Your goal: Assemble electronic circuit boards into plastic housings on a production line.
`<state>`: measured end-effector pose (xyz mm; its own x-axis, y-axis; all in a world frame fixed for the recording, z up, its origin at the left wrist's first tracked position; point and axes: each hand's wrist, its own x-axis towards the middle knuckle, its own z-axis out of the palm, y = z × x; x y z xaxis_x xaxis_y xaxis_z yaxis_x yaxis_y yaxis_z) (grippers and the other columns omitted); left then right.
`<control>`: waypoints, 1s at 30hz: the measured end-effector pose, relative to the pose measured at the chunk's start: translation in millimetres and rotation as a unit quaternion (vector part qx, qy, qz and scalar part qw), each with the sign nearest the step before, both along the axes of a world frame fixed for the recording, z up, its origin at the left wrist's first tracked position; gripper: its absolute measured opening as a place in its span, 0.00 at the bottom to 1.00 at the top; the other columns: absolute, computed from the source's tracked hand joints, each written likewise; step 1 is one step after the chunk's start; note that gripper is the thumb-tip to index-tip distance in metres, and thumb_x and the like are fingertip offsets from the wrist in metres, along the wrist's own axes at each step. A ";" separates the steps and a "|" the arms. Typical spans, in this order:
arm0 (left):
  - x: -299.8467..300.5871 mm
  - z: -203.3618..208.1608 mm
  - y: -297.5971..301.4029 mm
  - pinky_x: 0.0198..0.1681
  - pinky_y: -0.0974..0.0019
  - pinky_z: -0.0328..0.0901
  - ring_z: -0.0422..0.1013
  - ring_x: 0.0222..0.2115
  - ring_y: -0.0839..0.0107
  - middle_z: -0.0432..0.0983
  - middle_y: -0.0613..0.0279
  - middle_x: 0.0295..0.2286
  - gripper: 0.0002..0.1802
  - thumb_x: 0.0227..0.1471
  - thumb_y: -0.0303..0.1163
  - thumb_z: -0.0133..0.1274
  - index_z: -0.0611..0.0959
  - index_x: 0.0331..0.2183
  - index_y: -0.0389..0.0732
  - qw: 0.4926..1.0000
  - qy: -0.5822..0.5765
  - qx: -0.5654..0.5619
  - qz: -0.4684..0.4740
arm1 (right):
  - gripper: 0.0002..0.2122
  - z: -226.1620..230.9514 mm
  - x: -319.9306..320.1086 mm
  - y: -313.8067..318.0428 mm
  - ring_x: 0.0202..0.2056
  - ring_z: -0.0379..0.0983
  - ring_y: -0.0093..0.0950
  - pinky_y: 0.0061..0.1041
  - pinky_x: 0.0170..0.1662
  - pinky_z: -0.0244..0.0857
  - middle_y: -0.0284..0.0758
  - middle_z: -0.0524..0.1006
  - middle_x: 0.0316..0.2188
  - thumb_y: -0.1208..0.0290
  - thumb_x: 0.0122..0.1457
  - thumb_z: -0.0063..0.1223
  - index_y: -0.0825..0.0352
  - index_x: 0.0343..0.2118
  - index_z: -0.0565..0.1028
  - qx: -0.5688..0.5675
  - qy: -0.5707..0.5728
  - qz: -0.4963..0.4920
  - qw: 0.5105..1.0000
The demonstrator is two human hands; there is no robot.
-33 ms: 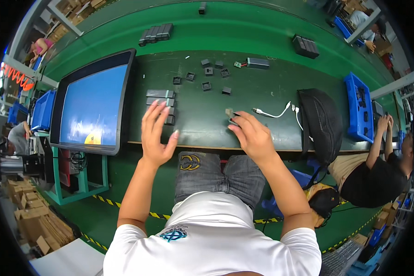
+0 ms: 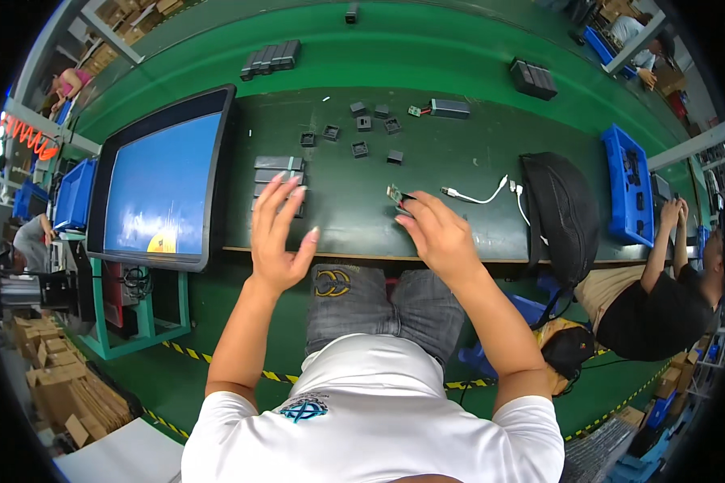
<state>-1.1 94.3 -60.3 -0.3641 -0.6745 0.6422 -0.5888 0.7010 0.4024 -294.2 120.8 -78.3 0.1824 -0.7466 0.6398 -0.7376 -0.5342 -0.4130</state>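
Observation:
My right hand [image 2: 441, 235] pinches a small green circuit board [image 2: 394, 194] just above the table's near part. Something dark, partly hidden by the fingers, sits beside the board. My left hand [image 2: 277, 241] holds nothing, its fingers spread. Under and beyond its fingertips lies a stack of dark rectangular blocks [image 2: 275, 163], partly covered by the hand. Farther back on the table, several small black square plastic caps [image 2: 360, 150] are scattered. Behind them lies a grey battery pack [image 2: 450, 109] with red wires running to a small green circuit board [image 2: 414, 111].
A large monitor [image 2: 165, 181] stands at the left. White cables [image 2: 479, 197] and a black bag [image 2: 562, 217] lie to the right, beside a blue tray [image 2: 630, 189] of black parts. Dark blocks [image 2: 271, 58] stand in groups at the back. A co-worker [image 2: 648, 298] sits at the right.
The circuit board in my right hand has tilted, so more of its green face shows. My left fingers have shifted slightly over the dark blocks.

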 end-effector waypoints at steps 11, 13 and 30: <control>-53.0 31.8 -11.7 0.66 0.42 0.61 0.71 0.58 0.52 0.78 0.55 0.53 0.18 0.60 0.30 0.59 0.84 0.51 0.38 0.975 -0.197 0.070 -0.078 | 0.36 -11.9 11.9 5.3 0.38 0.77 0.42 0.38 0.42 0.73 0.43 0.80 0.41 0.76 0.55 0.69 0.70 0.68 0.67 0.041 0.008 0.041 0.998; -50.0 22.7 -12.4 0.65 0.41 0.60 0.71 0.57 0.55 0.80 0.57 0.49 0.16 0.59 0.32 0.61 0.86 0.48 0.41 0.967 -0.206 0.106 -0.104 | 0.35 -5.4 9.3 8.7 0.38 0.77 0.41 0.38 0.42 0.73 0.42 0.80 0.41 0.75 0.54 0.69 0.70 0.67 0.68 0.029 0.014 0.052 0.998; -70.8 14.1 -8.8 0.42 0.55 0.70 0.77 0.36 0.53 0.82 0.54 0.34 0.12 0.45 0.20 0.65 0.85 0.36 0.37 0.975 -0.101 0.149 -0.130 | 0.31 -3.8 -0.3 25.5 0.42 0.78 0.37 0.37 0.46 0.72 0.38 0.80 0.44 0.71 0.55 0.68 0.67 0.64 0.73 0.039 -0.028 0.085 0.995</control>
